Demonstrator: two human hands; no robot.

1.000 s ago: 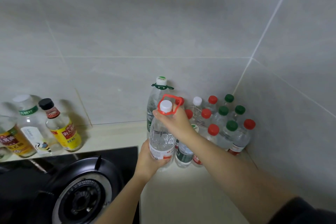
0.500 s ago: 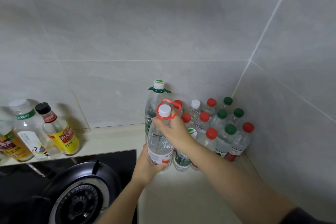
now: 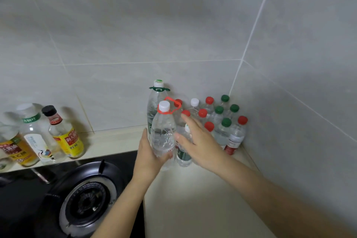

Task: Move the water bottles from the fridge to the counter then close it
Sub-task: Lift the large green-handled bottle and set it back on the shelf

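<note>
A large clear water bottle (image 3: 163, 131) with a white cap and a red carry ring stands on the cream counter (image 3: 193, 199). My left hand (image 3: 149, 154) grips its lower body. My right hand (image 3: 199, 141) hovers just right of the bottle with fingers spread, holding nothing. Behind it stands a taller bottle with a green ring (image 3: 157, 92). A cluster of several small water bottles (image 3: 222, 121) with red, green and white caps fills the tiled corner. The fridge is out of view.
A black gas hob (image 3: 85, 199) lies at the lower left, its edge close to the held bottle. Three condiment bottles (image 3: 63, 133) stand along the back wall at the left. Grey tiled walls close in the back and right side.
My right hand has let go of the bottle's neck and red ring and dropped to its right side. My left hand still holds the bottle's body.
</note>
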